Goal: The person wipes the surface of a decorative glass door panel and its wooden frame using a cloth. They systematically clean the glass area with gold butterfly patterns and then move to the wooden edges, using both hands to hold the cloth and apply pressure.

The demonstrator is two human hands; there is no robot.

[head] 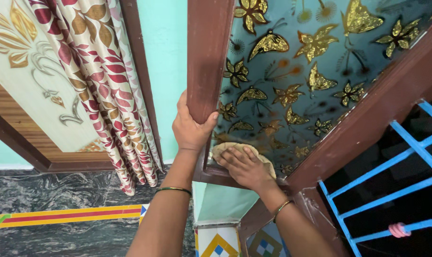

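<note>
The cleaning cloth (242, 151), a tan, crumpled rag, is lying flat against the bottom corner of the window pane (311, 62), just above the lower frame rail. The right hand (247, 166) is pressing on it w/ fingers stretched out and close together, palm down, covering most of the rag; only its upper and right edges are showing past the fingers. A thin bangle is sitting on that wrist.

The left hand (191, 127) is gripping the brown wooden window frame (207, 57), fingers curled round the upright's lower end, thumb on the pane side. It's closed tight on the wood, touching nothing else. A dark green bangle (174, 190) is circling the left forearm.

The glass is looking teal, patterned w/ gold and dark butterfly and flower shapes; near the rag it's showing a brownish, dusty smear. The frame is dark red-brown, glossy, w/ a second rail running diagonally to the right.

Beyond that rail, a blue metal grille (406, 176) is crossing a dark opening, w/ a pink twisted tie (399, 230) on a lower bar. Left of the frame, a strip of mint-green wall, then a curtain (109, 81) w/ red, brown and cream leaf print, hanging down to the floor. Behind it a door panel (30, 71) w/ gold scroll pattern is showing. Below, dark marbled floor (59, 190) w/ a striped red-yellow border, and tiles w/ diamond shapes under the sill.
</note>
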